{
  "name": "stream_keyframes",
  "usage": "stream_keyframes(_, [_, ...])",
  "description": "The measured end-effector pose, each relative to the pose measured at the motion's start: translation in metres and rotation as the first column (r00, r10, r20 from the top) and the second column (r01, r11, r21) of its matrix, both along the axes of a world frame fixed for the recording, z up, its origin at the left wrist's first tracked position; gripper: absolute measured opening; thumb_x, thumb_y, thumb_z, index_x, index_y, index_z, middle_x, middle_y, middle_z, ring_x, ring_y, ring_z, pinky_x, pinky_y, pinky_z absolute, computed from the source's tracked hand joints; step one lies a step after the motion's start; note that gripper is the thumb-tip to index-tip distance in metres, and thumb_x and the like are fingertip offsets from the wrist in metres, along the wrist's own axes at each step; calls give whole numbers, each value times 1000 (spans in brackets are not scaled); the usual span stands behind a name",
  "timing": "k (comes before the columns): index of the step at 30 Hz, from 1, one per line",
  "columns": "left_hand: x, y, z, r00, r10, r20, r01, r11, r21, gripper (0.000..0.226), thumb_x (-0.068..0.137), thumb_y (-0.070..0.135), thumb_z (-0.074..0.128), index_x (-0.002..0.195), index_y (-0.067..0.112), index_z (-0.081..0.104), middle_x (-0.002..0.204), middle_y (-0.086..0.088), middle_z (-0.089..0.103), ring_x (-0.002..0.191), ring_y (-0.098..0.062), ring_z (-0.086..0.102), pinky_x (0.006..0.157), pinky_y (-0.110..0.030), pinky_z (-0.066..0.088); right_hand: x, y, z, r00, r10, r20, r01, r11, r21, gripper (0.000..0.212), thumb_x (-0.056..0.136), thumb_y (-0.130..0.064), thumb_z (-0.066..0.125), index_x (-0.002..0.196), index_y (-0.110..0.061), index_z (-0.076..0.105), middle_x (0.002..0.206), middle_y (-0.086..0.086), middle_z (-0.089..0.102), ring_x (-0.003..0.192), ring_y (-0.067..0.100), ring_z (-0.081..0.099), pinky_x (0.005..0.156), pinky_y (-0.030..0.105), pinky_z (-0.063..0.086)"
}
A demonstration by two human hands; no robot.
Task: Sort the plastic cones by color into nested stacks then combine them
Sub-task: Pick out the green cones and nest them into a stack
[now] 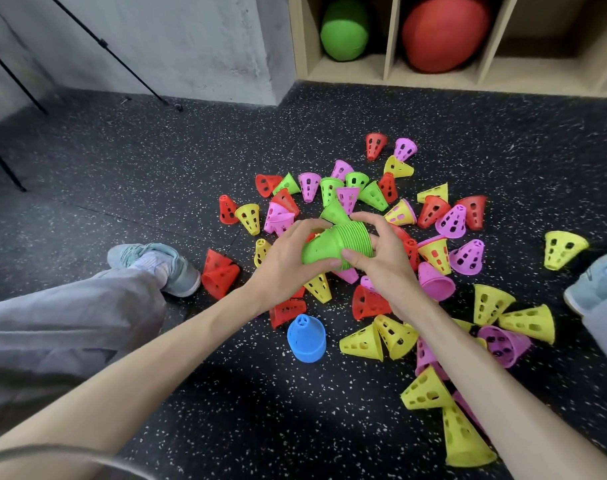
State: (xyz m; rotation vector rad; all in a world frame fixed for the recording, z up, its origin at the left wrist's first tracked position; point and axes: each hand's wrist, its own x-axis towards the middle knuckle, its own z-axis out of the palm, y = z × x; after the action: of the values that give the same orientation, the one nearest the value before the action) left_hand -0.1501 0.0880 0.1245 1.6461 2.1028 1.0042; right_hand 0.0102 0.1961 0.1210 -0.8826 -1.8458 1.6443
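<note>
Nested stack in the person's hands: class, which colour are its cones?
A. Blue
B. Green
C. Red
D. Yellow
B: the left hand and the right hand both grip a green stack of nested cones, while the blue stack stands on the floor.

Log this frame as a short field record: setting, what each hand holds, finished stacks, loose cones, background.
setting: speckled black floor, person seated
left hand: grips narrow end of the green stack
right hand: grips the stack's ribbed wide end
stack pose: lying sideways, above the floor
finished stacks: blue stack upright on the floor
loose cones: red, yellow, pink, and green cones scattered
background: green ball and red ball in shelf cubbies
</note>
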Motion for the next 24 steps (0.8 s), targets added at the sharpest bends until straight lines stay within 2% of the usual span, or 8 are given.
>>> stream_keyframes(4, [2,1,-2,1000,10,-6,-10,1000,29,65,84,45,81,140,28,53,139,12,57,125,2,49,100,-2,30,0,-1,-3,999,37,-7,-37,999,8,60,92,-13,71,126,-59,51,144,1,57,136,29,51,111,58,43])
stream_keyframes(8, [4,0,-2,1000,17,-6,-17,1000,25,67,84,45,81,144,29,53,136,13,56,120,3,48,98,-1,30,0,2,-5,999,51,13,-52,998,28,60,95,-14,69,130,-58,49,146,-2,55,136,28,51,111,58,43])
stream_keyframes(16, [5,10,-8,999,26,38,-27,999,38,69,83,44,82,143,29,54,132,13,57,119,5,48,99,-1,31,0,10,-4,998,51,34,-52,999,14,62,88,-28,77,135,-55,47,145,-5,54,131,26,55,108,55,47])
stream_keyframes(18, [2,14,-11,999,24,35,-26,999,34,69,82,45,82,143,30,55,131,15,57,119,7,47,98,0,30,0,15,-5,998,58,26,-58,998,1,65,89,-22,79,138,-49,46,134,-3,62,120,19,63,104,46,53])
stream_keyframes(21, [-5,24,-17,999,24,43,-25,1000,17,68,82,47,81,143,33,55,133,17,57,119,8,47,98,-1,31,-2,23,-7,999,47,1,-47,999,-16,68,88,-9,78,143,-34,46,118,-3,68,98,7,71,88,26,59])
stream_keyframes(24, [-14,39,-25,999,3,48,-2,1000,-21,67,84,50,79,143,32,54,139,14,58,126,1,51,105,-12,36,-9,29,-6,1000,7,30,-7,1000,21,63,89,-12,77,141,-32,47,123,-24,55,91,-20,58,76,6,48])
